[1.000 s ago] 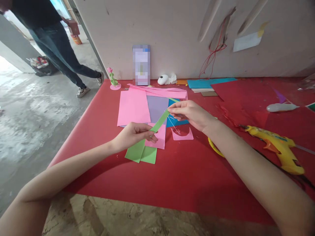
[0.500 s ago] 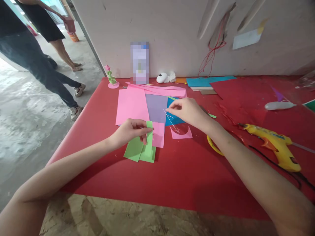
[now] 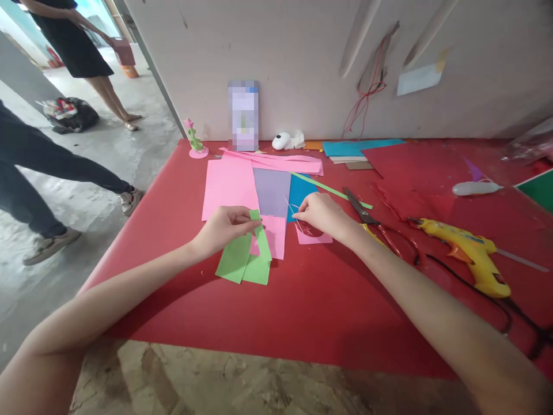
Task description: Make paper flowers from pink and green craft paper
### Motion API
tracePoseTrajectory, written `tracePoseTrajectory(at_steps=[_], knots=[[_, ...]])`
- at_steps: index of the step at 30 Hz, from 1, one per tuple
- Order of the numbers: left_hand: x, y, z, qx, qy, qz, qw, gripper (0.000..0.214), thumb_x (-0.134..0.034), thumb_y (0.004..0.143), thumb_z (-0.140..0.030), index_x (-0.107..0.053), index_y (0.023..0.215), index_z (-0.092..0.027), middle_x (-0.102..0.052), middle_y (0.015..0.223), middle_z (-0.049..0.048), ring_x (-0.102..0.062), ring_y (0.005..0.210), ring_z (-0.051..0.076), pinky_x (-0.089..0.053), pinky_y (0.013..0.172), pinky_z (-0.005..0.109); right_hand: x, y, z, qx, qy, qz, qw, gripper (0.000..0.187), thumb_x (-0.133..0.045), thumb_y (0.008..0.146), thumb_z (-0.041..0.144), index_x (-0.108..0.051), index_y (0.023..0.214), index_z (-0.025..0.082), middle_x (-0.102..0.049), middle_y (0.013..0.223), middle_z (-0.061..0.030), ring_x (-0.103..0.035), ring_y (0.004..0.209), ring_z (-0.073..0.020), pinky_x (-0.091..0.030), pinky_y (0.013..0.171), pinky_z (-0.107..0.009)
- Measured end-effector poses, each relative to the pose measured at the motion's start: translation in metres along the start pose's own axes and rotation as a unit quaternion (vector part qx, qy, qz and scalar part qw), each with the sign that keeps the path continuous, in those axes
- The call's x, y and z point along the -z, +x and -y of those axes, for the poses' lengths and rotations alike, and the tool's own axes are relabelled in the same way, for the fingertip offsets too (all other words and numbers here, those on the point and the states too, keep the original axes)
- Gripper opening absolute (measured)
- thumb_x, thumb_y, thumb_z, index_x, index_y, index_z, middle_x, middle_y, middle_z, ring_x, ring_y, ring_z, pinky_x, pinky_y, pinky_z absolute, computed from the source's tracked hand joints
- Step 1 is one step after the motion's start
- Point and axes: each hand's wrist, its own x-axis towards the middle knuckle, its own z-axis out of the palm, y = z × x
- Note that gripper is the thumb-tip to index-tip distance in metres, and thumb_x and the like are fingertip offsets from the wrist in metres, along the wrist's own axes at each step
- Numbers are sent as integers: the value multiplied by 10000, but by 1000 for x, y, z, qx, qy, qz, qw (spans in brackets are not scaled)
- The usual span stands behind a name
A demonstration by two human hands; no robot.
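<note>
My left hand (image 3: 222, 230) pinches a narrow light-green paper strip (image 3: 262, 239) between thumb and fingers. Under it, two larger green paper pieces (image 3: 235, 260) lie overlapping on the red table, partly over a pink paper piece (image 3: 276, 233). My right hand (image 3: 319, 213) is closed at the fingertips, just above a pink scrap with a curved cutout (image 3: 309, 238). Thin pale slivers (image 3: 294, 214) lie by those fingertips; whether they are gripped is too small to tell. Pink (image 3: 228, 187), lilac (image 3: 272, 190) and blue sheets (image 3: 301, 187) lie behind.
Scissors (image 3: 365, 214) lie right of my hand, across a long green strip (image 3: 332, 187). Farther right is a yellow glue gun (image 3: 470, 251) with a cord. A phone (image 3: 243, 115) leans at the back, near a small paper flower (image 3: 194, 141). People stand on the left floor.
My right hand has come down and nearer the pink scrap, uncovering the scissors. The green strip in my left hand has tilted. A person at left has shifted.
</note>
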Motion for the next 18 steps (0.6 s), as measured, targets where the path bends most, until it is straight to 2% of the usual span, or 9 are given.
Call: tracePoseTrajectory(at_steps=[4, 8, 14, 18], knots=[[-2, 2, -8, -25, 5, -20, 999, 157, -668, 744, -293, -692, 780, -142, -738, 862, 48, -660, 780, 133, -498, 707, 239, 2, -3, 4, 6, -1, 9, 1000, 322, -517, 925, 383, -573, 1114, 128, -571, 1110, -79, -561, 1011, -138, -503, 900, -339], [-2, 12, -20, -44, -6, -32, 999, 144, -675, 740, -279, -685, 763, -137, -732, 818, 41, -650, 736, 122, -499, 685, 235, 5, -11, 13, -4, -10, 17, 1000, 338, -527, 920, 391, -567, 1128, 127, -569, 1106, -87, -565, 1006, -139, -508, 881, -319], [-3, 40, -29, -74, -41, -48, 995, 247, -712, 723, -376, -651, 781, -144, -731, 849, 47, -663, 742, 127, -512, 704, 258, -3, -14, 26, 4, -20, -2, 1000, 347, -524, 921, 388, -558, 1147, 127, -560, 1128, -89, -560, 1020, -144, -506, 893, -336], [-6, 52, -26, -52, -39, -40, 997, 178, -709, 740, -304, -644, 757, -138, -716, 784, 32, -643, 661, 108, -508, 676, 264, -5, -9, 21, 26, -14, -16, 999, 337, -519, 924, 388, -564, 1137, 132, -562, 1124, -90, -560, 1009, -138, -507, 888, -324]])
